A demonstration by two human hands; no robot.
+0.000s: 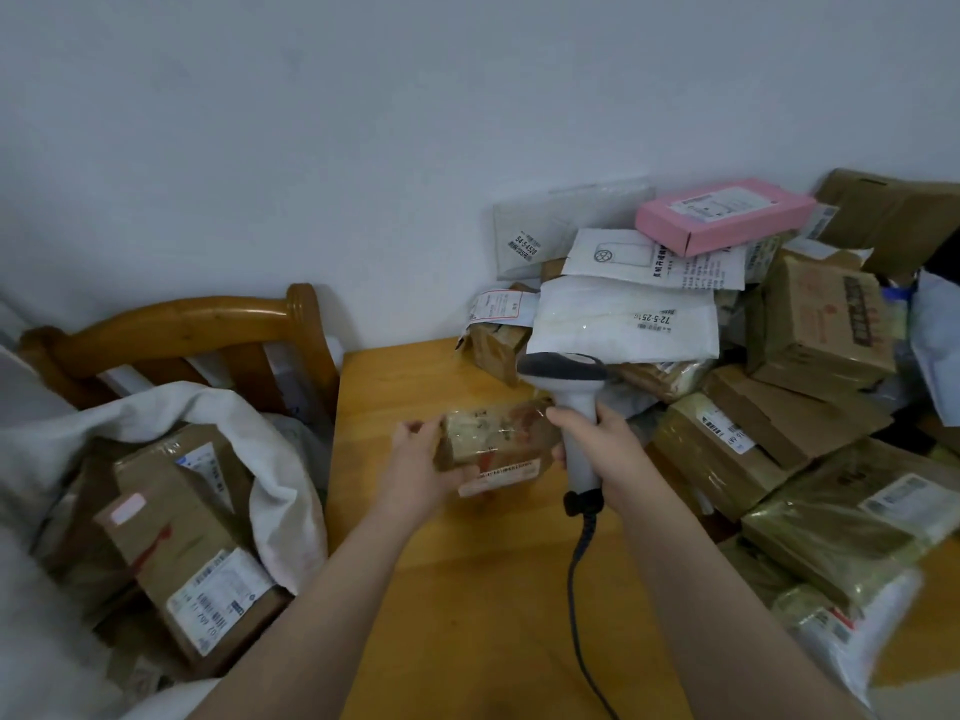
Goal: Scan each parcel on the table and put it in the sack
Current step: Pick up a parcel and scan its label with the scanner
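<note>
My left hand (415,467) grips a small brown taped parcel (493,441) by its left end, just above the wooden table (467,589). My right hand (597,454) holds a white and grey barcode scanner (571,402) by its handle, right beside the parcel, with the scanner's head above the parcel's right end. The scanner's dark cable (579,589) trails down toward me. At the left a white sack (270,459) stands open with several brown boxes (182,527) inside.
A large heap of parcels covers the table's right and back: brown boxes (826,324), white mailers (623,317) and a pink box (722,213). A wooden chair back (171,330) rises behind the sack. A white wall closes off the back.
</note>
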